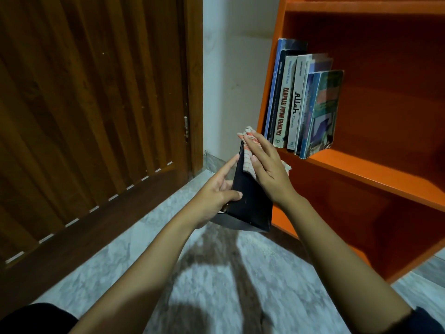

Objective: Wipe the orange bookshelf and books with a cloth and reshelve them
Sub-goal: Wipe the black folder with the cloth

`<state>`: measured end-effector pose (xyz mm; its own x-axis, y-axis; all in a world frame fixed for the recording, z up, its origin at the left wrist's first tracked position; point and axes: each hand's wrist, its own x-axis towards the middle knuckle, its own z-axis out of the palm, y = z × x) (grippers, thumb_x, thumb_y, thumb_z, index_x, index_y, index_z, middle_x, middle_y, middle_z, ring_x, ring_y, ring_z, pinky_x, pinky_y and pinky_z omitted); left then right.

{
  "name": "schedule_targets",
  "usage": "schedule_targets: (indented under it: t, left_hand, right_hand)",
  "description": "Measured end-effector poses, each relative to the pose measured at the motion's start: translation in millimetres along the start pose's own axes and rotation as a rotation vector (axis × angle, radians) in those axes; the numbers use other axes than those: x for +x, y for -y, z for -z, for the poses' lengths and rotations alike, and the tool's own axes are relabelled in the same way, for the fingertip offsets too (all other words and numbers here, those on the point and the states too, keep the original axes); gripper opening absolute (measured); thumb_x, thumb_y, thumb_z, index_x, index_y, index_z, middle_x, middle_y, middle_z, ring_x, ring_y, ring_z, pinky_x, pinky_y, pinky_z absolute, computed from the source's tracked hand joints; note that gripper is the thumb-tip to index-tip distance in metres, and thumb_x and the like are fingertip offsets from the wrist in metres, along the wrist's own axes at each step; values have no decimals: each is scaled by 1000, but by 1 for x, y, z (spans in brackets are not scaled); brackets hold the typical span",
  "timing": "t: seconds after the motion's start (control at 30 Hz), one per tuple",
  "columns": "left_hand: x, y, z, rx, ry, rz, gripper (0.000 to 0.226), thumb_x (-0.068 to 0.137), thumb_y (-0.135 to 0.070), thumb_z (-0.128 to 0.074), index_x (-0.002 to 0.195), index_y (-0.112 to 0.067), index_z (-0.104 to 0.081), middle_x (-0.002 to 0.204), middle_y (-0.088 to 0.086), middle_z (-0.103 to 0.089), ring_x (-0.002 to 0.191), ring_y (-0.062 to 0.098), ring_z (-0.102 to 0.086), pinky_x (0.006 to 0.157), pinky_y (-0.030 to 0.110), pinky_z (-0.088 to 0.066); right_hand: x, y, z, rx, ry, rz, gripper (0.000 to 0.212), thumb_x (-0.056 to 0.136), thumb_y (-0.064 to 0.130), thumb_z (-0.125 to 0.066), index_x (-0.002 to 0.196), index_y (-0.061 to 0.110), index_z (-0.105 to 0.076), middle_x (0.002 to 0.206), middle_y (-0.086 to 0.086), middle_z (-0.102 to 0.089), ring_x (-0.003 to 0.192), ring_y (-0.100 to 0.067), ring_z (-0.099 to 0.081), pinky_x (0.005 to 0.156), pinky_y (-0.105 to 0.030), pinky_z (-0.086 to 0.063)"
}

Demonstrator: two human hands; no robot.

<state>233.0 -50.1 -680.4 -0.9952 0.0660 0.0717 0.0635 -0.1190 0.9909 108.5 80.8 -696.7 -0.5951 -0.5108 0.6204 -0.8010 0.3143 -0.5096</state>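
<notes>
Before bookshelf [361, 171] | left hand [214, 190] grips black book [250, 203] | right hand [268, 165] presses half-hidden cloth [248, 161]

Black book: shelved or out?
Out. The left hand holds the black book in front of the shelf, apart from the books standing on it; the right hand presses the cloth on its cover.

Slatted brown wooden door [84, 116] fills left side; metal hinge [186, 128] on its right edge. Pale wall [231, 68] just right of door. Grey marble-pattern floor [125, 256] below, w/ dark shadow [216, 249] at centre.
</notes>
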Motion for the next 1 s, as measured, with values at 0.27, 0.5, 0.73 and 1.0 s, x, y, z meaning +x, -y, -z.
schedule_targets:
  t: [0.27, 0.5, 0.73, 1.0]
  left_hand:
    - [0, 10, -4, -34, -21, -2, 74, 90, 15, -42, 143, -34, -24, 101, 6, -69, 86, 17, -69, 75, 28, -56]
    - [5, 18, -3, -32, -94, -29, 78, 89, 17, -42, 147, -31, -22, 101, 0, -72, 92, 17, -68, 82, 33, -54]
    - [4, 25, 0, -6, -125, -17, 75, 91, 9, -46, 148, -33, -19, 105, 5, -69, 79, 13, -63, 67, 30, -45]
    - [3, 28, 0, -138, -155, 6, 69, 94, 1, -46, 148, -34, -19, 134, 14, -55, 111, 21, -60, 91, 35, -51]
  right_hand:
    - [-10, -3, -1, -21, 43, 15, 46, 98, 38, -28, 143, 30, -36, 153, 4, -29, 142, -12, -21, 115, -45, -22]
    - [-23, 0, -9, -7, 102, 10, 45, 99, 38, -28, 142, 31, -37, 153, 5, -29, 141, -12, -23, 114, -46, -25]
    - [-32, 1, -10, 3, 145, -1, 43, 100, 32, -31, 143, 31, -37, 152, 9, -28, 141, -8, -22, 116, -38, -21]
    - [-42, -2, -12, 13, 204, 4, 44, 98, 39, -29, 140, 32, -41, 149, 12, -31, 140, -9, -25, 112, -22, -17]
